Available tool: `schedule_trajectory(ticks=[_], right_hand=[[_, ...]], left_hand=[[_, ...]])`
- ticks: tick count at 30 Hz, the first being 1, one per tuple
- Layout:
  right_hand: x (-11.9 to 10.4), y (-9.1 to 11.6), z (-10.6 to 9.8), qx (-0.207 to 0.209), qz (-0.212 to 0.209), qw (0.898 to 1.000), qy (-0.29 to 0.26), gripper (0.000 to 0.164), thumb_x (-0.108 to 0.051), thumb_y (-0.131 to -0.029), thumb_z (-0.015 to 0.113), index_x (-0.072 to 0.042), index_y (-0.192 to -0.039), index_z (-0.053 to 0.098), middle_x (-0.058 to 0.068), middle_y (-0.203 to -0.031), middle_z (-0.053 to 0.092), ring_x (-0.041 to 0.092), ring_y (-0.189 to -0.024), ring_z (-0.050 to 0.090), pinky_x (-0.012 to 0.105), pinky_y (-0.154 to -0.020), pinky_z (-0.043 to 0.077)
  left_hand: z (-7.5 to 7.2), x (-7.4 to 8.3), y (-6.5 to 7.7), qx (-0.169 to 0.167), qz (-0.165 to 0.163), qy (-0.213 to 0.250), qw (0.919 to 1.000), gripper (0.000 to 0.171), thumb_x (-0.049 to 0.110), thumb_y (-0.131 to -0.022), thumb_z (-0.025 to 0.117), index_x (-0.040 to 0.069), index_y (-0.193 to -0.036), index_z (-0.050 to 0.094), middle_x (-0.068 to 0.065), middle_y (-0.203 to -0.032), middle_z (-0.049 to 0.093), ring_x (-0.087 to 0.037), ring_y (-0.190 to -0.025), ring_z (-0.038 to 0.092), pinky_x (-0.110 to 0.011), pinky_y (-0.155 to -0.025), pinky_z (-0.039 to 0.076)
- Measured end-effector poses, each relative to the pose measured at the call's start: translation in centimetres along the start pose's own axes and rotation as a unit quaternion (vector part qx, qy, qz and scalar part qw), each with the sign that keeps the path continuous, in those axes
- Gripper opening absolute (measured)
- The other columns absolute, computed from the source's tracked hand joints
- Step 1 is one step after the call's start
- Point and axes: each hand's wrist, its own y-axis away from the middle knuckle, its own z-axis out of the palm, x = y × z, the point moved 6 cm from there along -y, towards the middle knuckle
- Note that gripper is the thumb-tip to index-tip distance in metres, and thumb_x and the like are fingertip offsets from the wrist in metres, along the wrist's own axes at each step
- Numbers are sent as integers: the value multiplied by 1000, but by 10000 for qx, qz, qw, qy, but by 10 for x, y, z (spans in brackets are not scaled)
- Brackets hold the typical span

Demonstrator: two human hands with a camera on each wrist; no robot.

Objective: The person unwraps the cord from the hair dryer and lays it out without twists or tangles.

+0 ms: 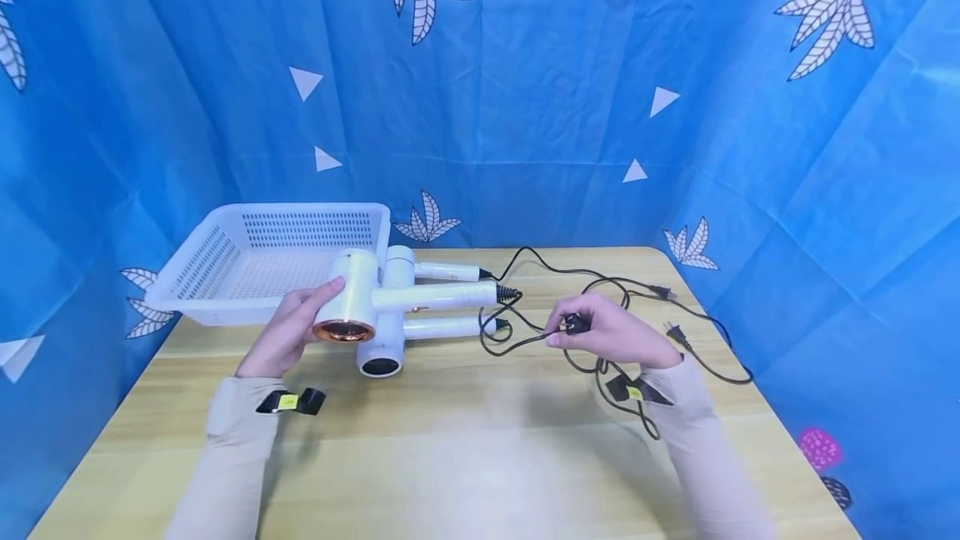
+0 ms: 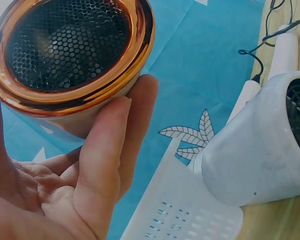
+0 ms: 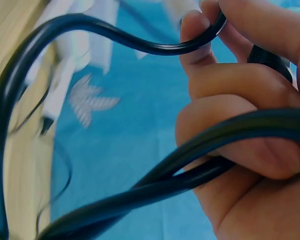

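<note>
My left hand (image 1: 292, 327) grips a white hair dryer (image 1: 356, 280) round its barrel, thumb and fingers on opposite sides. This dryer's copper-coloured rim and dark mesh (image 2: 65, 50) fill the top of the left wrist view. Its handle points right, lifted over two other white hair dryers. The nearer one's handle (image 1: 442, 327) and the farther one's handle (image 1: 448, 272) also point right. With thumb and fingertips my right hand (image 1: 607, 332) pinches a black cord (image 3: 155, 48). More cord runs through its curled fingers, and a thicker black piece (image 3: 270, 62) is partly hidden there.
A white perforated basket (image 1: 217, 307) stands at the back left, beside the dryers. Looped cords cover the table's right side, with one plug (image 1: 660, 292) farther back and another plug (image 1: 677, 333) near the right edge. Blue patterned curtain (image 1: 555, 90) surrounds the wooden table (image 1: 465, 457).
</note>
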Motion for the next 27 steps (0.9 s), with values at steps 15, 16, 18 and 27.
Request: schedule_trajectory(ticks=[15,16,18,27], right_hand=[[89,39,-44,-236,972,9892,1072,8,-22,-96,75,-14,-98,77,1,-95,76,6,-81,61,24,-75,51],[93,40,-46,-253,1011,9882,1119,9,-22,-96,75,-14,-98,77,1,-95,76,6,-82,62,24,-75,52],[99,43,-51,-257,1070,9867,1192,9,-20,-96,75,-12,-98,77,0,-95,76,6,-85,64,24,-77,53],[127,56,-59,-470,1238,9808,1434,6,-17,-93,78,-11,-91,76,-2,-90,72,3,-84,59,23,-79,50]], left_hand=[[10,-34,40,-194,-417,-161,9988,59,45,-108,50,-8,-131,57,6,-93,75,-9,-87,73,-26,-79,62],[11,-38,42,-208,-483,-188,9984,58,46,-107,50,-8,-129,58,5,-92,75,-10,-86,73,-26,-79,62],[14,-46,46,-243,-602,-210,9977,57,46,-107,51,-7,-128,59,3,-93,75,-11,-87,73,-28,-81,61],[27,-75,68,-702,-831,-471,9930,54,45,-106,53,-6,-122,63,-2,-92,74,-15,-83,71,-30,-76,61]])
